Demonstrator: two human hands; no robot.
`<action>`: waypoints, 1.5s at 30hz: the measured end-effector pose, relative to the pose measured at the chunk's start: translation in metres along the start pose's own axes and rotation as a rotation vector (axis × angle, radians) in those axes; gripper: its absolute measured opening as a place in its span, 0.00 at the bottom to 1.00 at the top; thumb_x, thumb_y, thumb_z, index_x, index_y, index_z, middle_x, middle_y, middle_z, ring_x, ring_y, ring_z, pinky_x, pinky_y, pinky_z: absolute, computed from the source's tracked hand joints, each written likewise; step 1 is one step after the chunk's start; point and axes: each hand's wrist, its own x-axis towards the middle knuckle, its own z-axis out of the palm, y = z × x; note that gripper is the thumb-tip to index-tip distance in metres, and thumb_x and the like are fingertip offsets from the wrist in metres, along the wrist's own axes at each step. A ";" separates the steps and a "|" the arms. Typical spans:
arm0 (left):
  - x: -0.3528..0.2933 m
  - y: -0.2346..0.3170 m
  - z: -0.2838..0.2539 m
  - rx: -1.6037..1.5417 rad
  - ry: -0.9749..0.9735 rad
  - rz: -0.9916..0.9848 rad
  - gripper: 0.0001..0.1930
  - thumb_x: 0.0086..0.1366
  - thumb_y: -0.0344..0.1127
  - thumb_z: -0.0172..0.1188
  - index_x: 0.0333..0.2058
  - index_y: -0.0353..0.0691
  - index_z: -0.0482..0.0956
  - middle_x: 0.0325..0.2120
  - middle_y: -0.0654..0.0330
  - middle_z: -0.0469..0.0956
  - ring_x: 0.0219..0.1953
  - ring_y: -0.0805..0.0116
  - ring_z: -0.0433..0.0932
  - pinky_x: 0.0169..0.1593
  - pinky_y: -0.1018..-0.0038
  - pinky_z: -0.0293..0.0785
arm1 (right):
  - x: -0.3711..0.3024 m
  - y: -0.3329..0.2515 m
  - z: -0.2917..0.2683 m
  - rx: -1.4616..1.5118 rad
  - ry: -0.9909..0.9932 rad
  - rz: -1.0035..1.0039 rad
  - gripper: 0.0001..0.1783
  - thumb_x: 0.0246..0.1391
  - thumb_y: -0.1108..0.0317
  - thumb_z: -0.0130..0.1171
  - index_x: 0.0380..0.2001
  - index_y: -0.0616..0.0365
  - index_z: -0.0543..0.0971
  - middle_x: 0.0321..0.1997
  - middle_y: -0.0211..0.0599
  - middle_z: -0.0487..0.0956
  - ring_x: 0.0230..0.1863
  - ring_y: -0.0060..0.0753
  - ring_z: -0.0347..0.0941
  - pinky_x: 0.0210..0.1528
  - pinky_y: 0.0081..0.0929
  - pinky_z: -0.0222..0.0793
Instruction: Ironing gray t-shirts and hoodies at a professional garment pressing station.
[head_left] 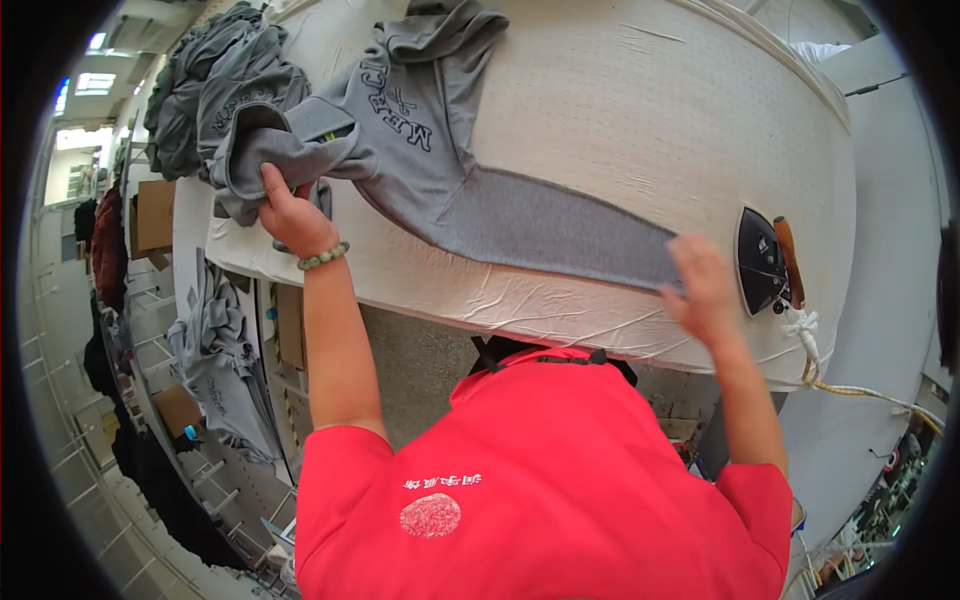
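Note:
A grey hooded sweatshirt [440, 190] with dark lettering on its chest lies across the padded white ironing table [640, 110]. One sleeve [560, 225] stretches flat toward the right along the near side. My left hand [292, 212], a beaded bracelet at its wrist, is closed on the bunched hood [265, 160] at the left. At the sleeve's far right end is my right hand [702, 285], smeared by motion; whether it grips the cuff does not show. A black iron [762, 258] with a wooden handle rests to the right of that hand.
Several more grey sweatshirts [235, 80] are heaped at the table's far left. Others hang [222, 370] below its left end. A cord [870, 397] runs from the iron over the right edge. Cardboard boxes [155, 215] and racks of dark garments stand at the left.

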 end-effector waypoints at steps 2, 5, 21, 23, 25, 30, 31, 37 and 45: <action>-0.019 0.034 -0.003 -0.003 0.006 0.097 0.27 0.77 0.45 0.63 0.60 0.24 0.76 0.57 0.47 0.81 0.53 0.57 0.84 0.53 0.65 0.84 | -0.007 -0.032 0.028 0.096 -0.021 -0.089 0.29 0.54 0.68 0.70 0.60 0.57 0.79 0.68 0.45 0.78 0.72 0.52 0.71 0.71 0.50 0.68; -0.041 0.083 -0.018 -0.039 -0.018 0.333 0.26 0.79 0.44 0.60 0.60 0.22 0.77 0.58 0.46 0.81 0.56 0.56 0.83 0.57 0.64 0.82 | -0.010 -0.037 0.055 0.148 0.167 -0.027 0.19 0.51 0.73 0.68 0.48 0.57 0.84 0.59 0.41 0.84 0.64 0.47 0.79 0.64 0.45 0.75; -0.049 0.144 0.139 1.183 -0.440 1.171 0.19 0.78 0.44 0.56 0.53 0.36 0.85 0.51 0.39 0.84 0.55 0.42 0.82 0.57 0.53 0.77 | -0.107 0.071 -0.154 -0.149 0.001 1.065 0.10 0.64 0.71 0.53 0.42 0.59 0.83 0.40 0.47 0.86 0.42 0.55 0.82 0.48 0.42 0.76; -0.088 0.056 0.156 0.955 -0.968 1.070 0.23 0.75 0.49 0.58 0.58 0.38 0.82 0.56 0.42 0.81 0.61 0.44 0.78 0.62 0.53 0.74 | -0.092 0.029 -0.175 0.281 0.417 0.817 0.10 0.66 0.72 0.62 0.48 0.60 0.83 0.47 0.40 0.87 0.47 0.40 0.84 0.56 0.32 0.76; -0.137 -0.027 0.143 0.883 -1.129 0.582 0.27 0.72 0.50 0.63 0.63 0.41 0.78 0.60 0.47 0.78 0.65 0.46 0.74 0.67 0.55 0.72 | -0.091 -0.039 -0.209 0.991 0.616 0.458 0.07 0.68 0.74 0.59 0.44 0.65 0.83 0.46 0.47 0.86 0.48 0.42 0.84 0.55 0.38 0.80; -0.164 -0.107 0.055 1.178 -1.081 0.562 0.25 0.66 0.40 0.70 0.60 0.40 0.79 0.60 0.51 0.78 0.64 0.47 0.76 0.67 0.57 0.72 | -0.046 -0.129 -0.256 1.652 0.805 -0.359 0.15 0.66 0.65 0.65 0.50 0.65 0.83 0.49 0.50 0.85 0.42 0.49 0.85 0.39 0.41 0.88; -0.161 -0.107 0.042 1.254 -1.029 0.523 0.24 0.66 0.40 0.71 0.58 0.41 0.80 0.59 0.52 0.79 0.62 0.48 0.77 0.65 0.57 0.73 | -0.039 -0.137 -0.259 1.735 0.856 -0.322 0.19 0.65 0.64 0.68 0.53 0.66 0.83 0.50 0.52 0.84 0.42 0.51 0.85 0.39 0.37 0.89; -0.139 -0.083 0.023 1.197 -0.952 0.560 0.13 0.68 0.39 0.68 0.49 0.42 0.84 0.47 0.54 0.83 0.52 0.48 0.81 0.57 0.57 0.76 | 0.000 -0.137 -0.262 1.843 0.631 -0.329 0.10 0.60 0.70 0.72 0.34 0.68 0.85 0.39 0.56 0.85 0.30 0.48 0.85 0.32 0.37 0.88; -0.118 -0.082 0.020 1.135 -0.868 0.623 0.15 0.70 0.37 0.65 0.54 0.43 0.83 0.54 0.52 0.83 0.58 0.47 0.80 0.62 0.57 0.76 | 0.006 -0.179 -0.313 1.169 0.158 -0.044 0.10 0.61 0.65 0.72 0.33 0.61 0.87 0.34 0.45 0.87 0.28 0.37 0.83 0.29 0.29 0.78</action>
